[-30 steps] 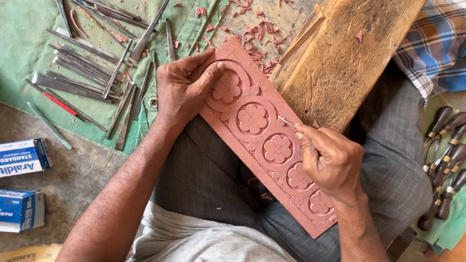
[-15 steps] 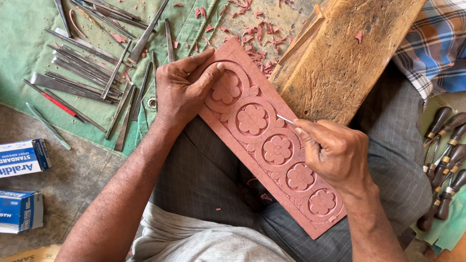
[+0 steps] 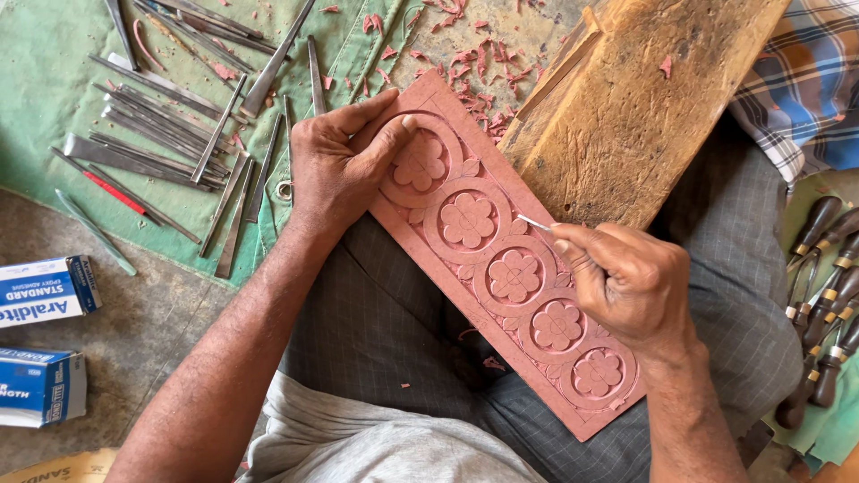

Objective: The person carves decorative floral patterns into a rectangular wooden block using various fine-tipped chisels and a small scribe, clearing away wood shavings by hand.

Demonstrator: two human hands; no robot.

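The reddish carved panel (image 3: pixel 501 259) lies slantwise across the lap, propped there so both hands can work it; the left hand (image 3: pixel 344 161) clamps its upper end, thumb pressed on the topmost flower, fingers curled over the edge to keep it from sliding; the right hand (image 3: pixel 631 282), at the panel's right edge, pinches a thin carving tool (image 3: pixel 535 223), fingers together, tip poised beside the second flower; metal chisels (image 3: pixel 170 134) fan out left of the panel within reach; a wooden block (image 3: pixel 644 107) sits just above it.

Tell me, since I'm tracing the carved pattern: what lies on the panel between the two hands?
In the head view, one carved flower roundel lies on the reddish panel between the left hand and right hand, near the thin tool's tip.
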